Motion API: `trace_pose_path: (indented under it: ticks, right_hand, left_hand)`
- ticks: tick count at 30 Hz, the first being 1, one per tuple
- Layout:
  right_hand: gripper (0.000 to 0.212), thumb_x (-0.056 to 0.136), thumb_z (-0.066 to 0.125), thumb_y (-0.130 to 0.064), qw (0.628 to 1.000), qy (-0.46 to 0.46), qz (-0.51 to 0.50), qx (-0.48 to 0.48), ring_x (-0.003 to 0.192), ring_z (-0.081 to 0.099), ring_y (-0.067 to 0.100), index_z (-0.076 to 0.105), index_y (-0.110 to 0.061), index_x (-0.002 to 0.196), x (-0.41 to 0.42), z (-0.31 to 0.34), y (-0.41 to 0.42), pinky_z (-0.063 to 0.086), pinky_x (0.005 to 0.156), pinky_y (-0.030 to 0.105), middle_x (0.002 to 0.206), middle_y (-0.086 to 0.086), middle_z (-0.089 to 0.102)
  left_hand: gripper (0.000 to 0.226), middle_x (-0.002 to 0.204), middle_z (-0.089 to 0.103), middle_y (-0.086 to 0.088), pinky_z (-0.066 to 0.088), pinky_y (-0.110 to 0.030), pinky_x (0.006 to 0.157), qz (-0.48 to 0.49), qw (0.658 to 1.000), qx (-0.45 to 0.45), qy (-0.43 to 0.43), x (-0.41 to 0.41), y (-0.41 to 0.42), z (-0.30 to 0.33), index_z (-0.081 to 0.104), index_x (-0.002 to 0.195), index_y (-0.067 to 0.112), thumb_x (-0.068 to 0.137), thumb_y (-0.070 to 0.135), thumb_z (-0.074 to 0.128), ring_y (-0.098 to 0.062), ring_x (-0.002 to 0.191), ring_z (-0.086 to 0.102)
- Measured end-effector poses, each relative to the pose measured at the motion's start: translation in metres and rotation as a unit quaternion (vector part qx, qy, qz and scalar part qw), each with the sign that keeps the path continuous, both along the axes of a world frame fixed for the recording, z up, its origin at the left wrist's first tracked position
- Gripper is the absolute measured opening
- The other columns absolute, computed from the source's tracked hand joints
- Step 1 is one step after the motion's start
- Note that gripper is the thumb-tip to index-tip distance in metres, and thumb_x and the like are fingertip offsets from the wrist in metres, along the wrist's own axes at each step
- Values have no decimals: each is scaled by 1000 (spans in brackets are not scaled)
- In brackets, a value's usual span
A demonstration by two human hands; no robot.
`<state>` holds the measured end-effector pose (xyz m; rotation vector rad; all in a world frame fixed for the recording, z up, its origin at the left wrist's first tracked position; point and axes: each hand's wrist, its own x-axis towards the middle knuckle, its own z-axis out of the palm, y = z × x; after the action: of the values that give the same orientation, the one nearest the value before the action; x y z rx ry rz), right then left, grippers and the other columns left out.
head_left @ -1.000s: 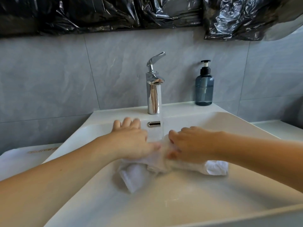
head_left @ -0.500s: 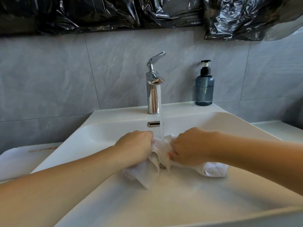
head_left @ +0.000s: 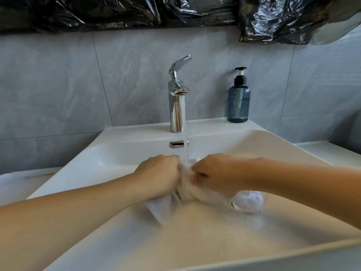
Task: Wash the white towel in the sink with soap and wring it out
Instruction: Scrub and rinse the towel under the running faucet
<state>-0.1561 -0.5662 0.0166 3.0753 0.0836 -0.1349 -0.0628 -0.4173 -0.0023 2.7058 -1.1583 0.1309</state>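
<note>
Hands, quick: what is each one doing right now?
Left hand: closed, gripping the white towel under the running water.
Right hand: closed, gripping the same towel.

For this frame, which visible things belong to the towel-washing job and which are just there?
In use: white towel, gripped by left hand and right hand; sink; faucet, running; soap bottle, on the ledge.

Bystanders: black plastic sheeting; grey wall tiles; overflow slot.

I am at a bathroom washbasin: white ceramic sink (head_left: 125, 145), chrome tap (head_left: 176, 106) running, blue pump soap bottle (head_left: 239, 102) on the ledge, grey tiled wall (head_left: 58, 85) behind.
</note>
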Motion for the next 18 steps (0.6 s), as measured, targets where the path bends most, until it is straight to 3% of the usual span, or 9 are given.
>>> trace_pose_path:
  ticks: [4, 6, 9, 11, 13, 16, 18]
  right_hand:
    - [16, 102, 36, -32, 997, -21, -28, -64, 82, 49, 20, 46, -24, 92, 9, 2, -5, 39, 73, 31, 79, -8, 44]
    - [23, 103, 36, -36, 999, -19, -3, -26, 79, 50, 20, 48, -22, 89, 7, 1, -1, 39, 70, 32, 75, -8, 45]
    - [33, 103, 36, -42, 999, -18, 24, 44, 82, 51, 20, 53, -17, 92, 4, -1, 2, 42, 74, 35, 82, -4, 52]
    - [28, 103, 35, -42, 1000, -23, 1, 21, 86, 50, 20, 53, -22, 97, 7, 2, -5, 40, 76, 34, 87, -6, 53]
    - [24, 103, 36, -41, 1000, -27, -1, 0, 84, 49, 20, 47, -26, 88, 6, 4, -11, 36, 73, 33, 79, -10, 47]
    - [33, 101, 41, -48, 997, -27, 54, 45, 77, 48, 19, 40, -25, 76, 5, 1, -4, 36, 70, 33, 74, -10, 45]
    - [33, 93, 51, -59, 996, 25, 21, 78, 86, 54, 19, 44, -27, 98, 2, 6, -3, 42, 76, 34, 87, -8, 52]
  left_hand:
    - [28, 80, 60, 10, 46, -31, 69, -54, 994, -54, 79, -12, -5, -5, 54, 71, 38, 97, 32, 45, -16, 81, 58]
    - [23, 83, 61, 9, 47, -31, 70, -20, 997, -41, 55, -2, -1, -3, 55, 76, 33, 94, 28, 43, -19, 83, 58]
    - [28, 73, 53, 8, 37, -30, 61, 4, 999, -29, 46, 8, 2, 1, 46, 67, 23, 95, 23, 43, -19, 76, 51]
    - [32, 70, 57, 12, 40, -29, 65, -41, 992, -39, 112, 5, 1, 3, 54, 65, 29, 96, 24, 47, -14, 76, 55]
    - [36, 72, 62, 15, 45, -27, 73, -67, 983, -30, 171, -2, 3, 5, 60, 65, 38, 98, 27, 50, -9, 79, 59]
    - [35, 66, 56, 8, 41, -28, 64, 22, 996, -1, 89, 20, 11, 14, 60, 57, 32, 91, 25, 53, -20, 77, 56]
    - [28, 68, 56, 3, 41, -32, 62, 74, 995, -1, 69, 36, 13, 24, 58, 57, 20, 84, 25, 53, -26, 76, 55]
